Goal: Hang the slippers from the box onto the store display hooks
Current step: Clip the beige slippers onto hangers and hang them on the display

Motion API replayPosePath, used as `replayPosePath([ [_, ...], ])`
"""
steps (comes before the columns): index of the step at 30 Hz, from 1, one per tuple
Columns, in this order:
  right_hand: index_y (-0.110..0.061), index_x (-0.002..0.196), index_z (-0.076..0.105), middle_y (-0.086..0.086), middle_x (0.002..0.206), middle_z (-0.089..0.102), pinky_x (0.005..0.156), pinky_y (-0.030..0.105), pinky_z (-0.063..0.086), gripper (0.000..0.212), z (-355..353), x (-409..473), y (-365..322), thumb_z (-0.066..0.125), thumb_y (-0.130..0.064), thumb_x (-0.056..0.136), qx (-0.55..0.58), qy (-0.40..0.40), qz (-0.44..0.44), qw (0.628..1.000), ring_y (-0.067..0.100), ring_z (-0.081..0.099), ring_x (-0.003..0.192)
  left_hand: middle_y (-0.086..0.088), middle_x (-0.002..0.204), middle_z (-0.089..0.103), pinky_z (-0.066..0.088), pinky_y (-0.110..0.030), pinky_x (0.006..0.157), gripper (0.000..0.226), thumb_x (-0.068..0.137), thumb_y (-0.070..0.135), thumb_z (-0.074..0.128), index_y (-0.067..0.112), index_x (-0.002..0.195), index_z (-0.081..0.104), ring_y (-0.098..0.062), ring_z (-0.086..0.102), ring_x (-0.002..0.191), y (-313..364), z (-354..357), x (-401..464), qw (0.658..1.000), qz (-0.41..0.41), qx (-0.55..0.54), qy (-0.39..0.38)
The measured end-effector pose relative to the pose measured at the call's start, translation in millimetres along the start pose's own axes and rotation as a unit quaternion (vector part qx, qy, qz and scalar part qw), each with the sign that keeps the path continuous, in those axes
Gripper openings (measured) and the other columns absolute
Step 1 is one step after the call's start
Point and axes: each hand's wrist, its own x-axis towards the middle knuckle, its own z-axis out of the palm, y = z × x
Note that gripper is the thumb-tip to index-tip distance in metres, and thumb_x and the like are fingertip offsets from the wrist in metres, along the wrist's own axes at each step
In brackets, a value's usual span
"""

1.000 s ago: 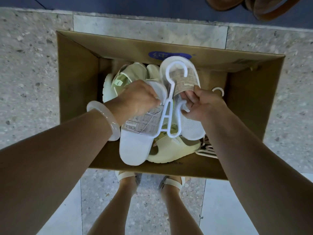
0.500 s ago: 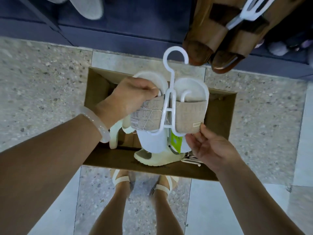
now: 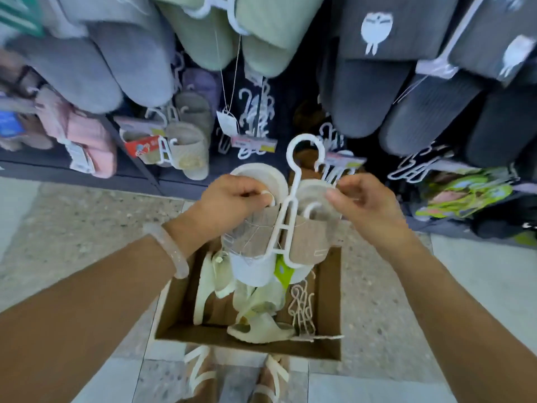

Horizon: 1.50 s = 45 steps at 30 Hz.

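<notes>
Holding beige slipper pair on white hanger above cardboard box: left hand, right hand both pinching it. Not yet hooked; pale green slippers remain boxed.

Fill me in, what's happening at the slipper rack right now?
A person is holding a pair of beige slippers clipped on a white hanger above the cardboard box. The left hand grips the left slipper's top, and the right hand pinches the right one. The hanger's hook points up toward the display rack of hung slippers but is not on any hook yet. Pale yellow slippers and loose hangers remain in the box.
</notes>
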Motion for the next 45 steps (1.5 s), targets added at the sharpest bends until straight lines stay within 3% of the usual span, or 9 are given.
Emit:
replayPosePath([
  [4, -0.034, 0.09, 0.061, -0.016, 0.084, 0.071, 0.075, 0.016, 0.044, 0.018, -14, 8, -96, 0.064, -0.045, 0.077, 0.026, -0.086, -0.036, 0.995, -0.009, 0.063, 0.08, -0.01, 0.073, 0.055, 0.04, -0.02, 0.064, 0.024, 0.085, 0.014, 0.063, 0.028, 0.065, 0.066, -0.014, 0.048, 0.069, 65, -31, -25, 0.999, 0.042, 0.002, 0.003],
  [9, -0.024, 0.079, 0.055, -0.019, 0.065, 0.07, 0.064, 0.011, 0.045, 0.015, -23, -9, -162, 0.051, -0.027, 0.093, 0.025, -0.056, -0.103, 0.993, -0.009, 0.061, 0.063, -0.005, 0.07, 0.056, 0.038, -0.018, 0.058, 0.014, 0.085, 0.015, 0.064, 0.004, 0.077, 0.068, -0.011, 0.048, 0.064, 116, -68, -61, 0.997, 0.067, 0.026, 0.014],
  [18, -0.017, 0.075, 0.047, -0.015, 0.063, 0.07, 0.057, 0.007, 0.045, 0.021, -32, -39, -278, 0.047, -0.02, 0.095, 0.044, -0.018, -0.215, 0.975, -0.006, 0.06, 0.058, 0.0, 0.064, 0.061, 0.038, -0.004, 0.05, 0.02, 0.072, 0.009, 0.077, 0.022, 0.077, 0.062, 0.008, 0.048, 0.044, 200, -158, -97, 0.984, 0.14, 0.097, -0.05],
  [26, -0.021, 0.072, 0.05, -0.008, 0.07, 0.073, 0.079, 0.034, 0.05, 0.021, -39, -50, -351, 0.048, -0.023, 0.093, 0.092, -0.003, -0.238, 0.967, 0.014, 0.064, 0.075, -0.003, 0.072, 0.068, 0.051, -0.019, 0.064, 0.024, 0.064, 0.021, 0.083, 0.016, 0.079, 0.066, -0.003, 0.06, 0.06, 246, -208, -113, 0.971, 0.183, 0.143, 0.046],
  [30, -0.021, 0.075, 0.052, -0.007, 0.071, 0.074, 0.08, 0.031, 0.048, 0.019, -42, -52, -372, 0.048, -0.027, 0.092, 0.079, -0.014, -0.243, 0.967, 0.01, 0.062, 0.071, -0.001, 0.068, 0.066, 0.044, -0.009, 0.055, 0.027, 0.067, 0.018, 0.082, 0.006, 0.085, 0.066, 0.004, 0.054, 0.051, 259, -212, -125, 0.972, 0.192, 0.117, 0.073],
  [35, -0.018, 0.078, 0.053, -0.005, 0.073, 0.074, 0.08, 0.033, 0.051, 0.018, -46, -49, -388, 0.048, -0.028, 0.092, 0.091, -0.036, -0.25, 0.963, 0.015, 0.062, 0.076, -0.01, 0.072, 0.065, 0.046, -0.021, 0.06, 0.024, 0.072, 0.02, 0.078, 0.002, 0.085, 0.068, -0.008, 0.052, 0.057, 275, -213, -140, 0.962, 0.205, 0.112, 0.139],
  [40, -0.017, 0.079, 0.056, -0.004, 0.072, 0.074, 0.081, 0.035, 0.052, 0.019, -47, -47, -398, 0.049, -0.028, 0.093, 0.118, -0.052, -0.253, 0.959, 0.016, 0.065, 0.076, -0.001, 0.073, 0.068, 0.047, -0.016, 0.065, 0.018, 0.068, 0.026, 0.081, 0.016, 0.075, 0.067, -0.004, 0.058, 0.065, 285, -215, -149, 0.905, 0.268, 0.036, 0.327],
  [42, -0.018, 0.079, 0.056, -0.002, 0.075, 0.075, 0.081, 0.037, 0.053, 0.019, -48, -49, -404, 0.049, -0.028, 0.093, 0.124, -0.055, -0.261, 0.956, 0.019, 0.066, 0.077, 0.004, 0.093, 0.059, 0.044, -0.015, 0.078, 0.035, 0.064, 0.029, 0.083, 0.026, 0.09, 0.06, -0.004, 0.055, 0.086, 287, -222, -148, 0.879, 0.292, 0.06, 0.372],
  [45, -0.017, 0.081, 0.055, -0.002, 0.075, 0.075, 0.073, 0.031, 0.053, 0.018, -46, -52, -413, 0.048, -0.027, 0.094, 0.124, -0.056, -0.271, 0.953, 0.013, 0.066, 0.071, 0.008, 0.122, 0.038, 0.035, -0.023, 0.095, 0.083, 0.061, 0.04, 0.083, 0.035, 0.13, 0.037, -0.008, 0.042, 0.114, 284, -238, -144, 0.924, 0.232, 0.107, 0.284],
])
